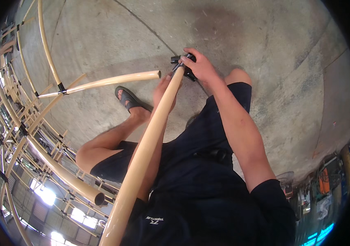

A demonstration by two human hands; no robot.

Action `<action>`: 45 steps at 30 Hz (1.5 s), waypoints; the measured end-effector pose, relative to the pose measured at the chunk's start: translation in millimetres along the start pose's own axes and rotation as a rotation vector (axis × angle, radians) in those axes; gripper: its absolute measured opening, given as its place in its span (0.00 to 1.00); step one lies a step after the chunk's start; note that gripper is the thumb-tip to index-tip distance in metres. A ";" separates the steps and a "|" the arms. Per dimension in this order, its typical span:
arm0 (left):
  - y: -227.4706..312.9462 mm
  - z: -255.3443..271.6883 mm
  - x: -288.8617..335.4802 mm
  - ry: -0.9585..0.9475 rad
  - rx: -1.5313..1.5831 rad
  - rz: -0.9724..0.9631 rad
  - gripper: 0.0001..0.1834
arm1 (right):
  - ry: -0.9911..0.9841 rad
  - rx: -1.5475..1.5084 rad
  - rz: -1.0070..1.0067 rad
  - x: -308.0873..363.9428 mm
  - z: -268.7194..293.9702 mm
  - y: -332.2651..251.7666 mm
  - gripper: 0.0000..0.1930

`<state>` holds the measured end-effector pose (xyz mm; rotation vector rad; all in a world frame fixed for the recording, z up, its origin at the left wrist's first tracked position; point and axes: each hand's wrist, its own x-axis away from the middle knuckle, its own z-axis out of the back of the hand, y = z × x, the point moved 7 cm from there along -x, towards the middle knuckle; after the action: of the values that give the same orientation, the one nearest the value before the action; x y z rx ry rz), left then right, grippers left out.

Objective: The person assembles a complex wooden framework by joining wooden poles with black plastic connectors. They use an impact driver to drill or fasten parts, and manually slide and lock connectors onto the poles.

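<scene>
Mid-frame, black joint clamp (183,65) going onto cream pipe (150,143) end — right hand (201,67) gripping clamp, left hand (162,92) wrapped round pipe — not yet seated.

The long cream-coloured round pipe (150,135) has a smooth, slightly glossy coating. The small black joint clamp (187,67) at its end looks like matt metal. The grey concrete floor (265,45) is rough and stained. The dark shorts (207,139) are matt cloth.
</scene>
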<state>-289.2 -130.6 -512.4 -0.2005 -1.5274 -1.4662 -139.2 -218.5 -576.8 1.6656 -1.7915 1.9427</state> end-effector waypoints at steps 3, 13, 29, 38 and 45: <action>-23.1 -16.2 12.5 0.097 0.800 0.204 0.26 | -0.067 0.167 0.006 -5.5 -9.2 -12.2 0.33; -17.0 -2.1 10.8 -0.055 0.453 0.102 0.25 | -0.038 -0.074 0.089 16.9 -5.0 10.9 0.28; 190.8 27.8 160.0 0.228 -0.429 -0.869 0.17 | -0.134 0.043 -0.123 26.1 -7.4 -7.4 0.24; 205.3 16.3 153.2 0.329 -0.637 -1.018 0.10 | -0.273 -0.090 -0.074 34.7 -6.5 1.0 0.20; 205.6 17.2 152.0 0.368 -0.597 -1.024 0.10 | -0.183 -0.425 -0.054 47.7 -15.9 14.9 0.19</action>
<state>-234.4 -136.0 -262.1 0.5672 -0.8360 -2.5643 -179.5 -240.8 -551.6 1.7551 -2.0142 1.2983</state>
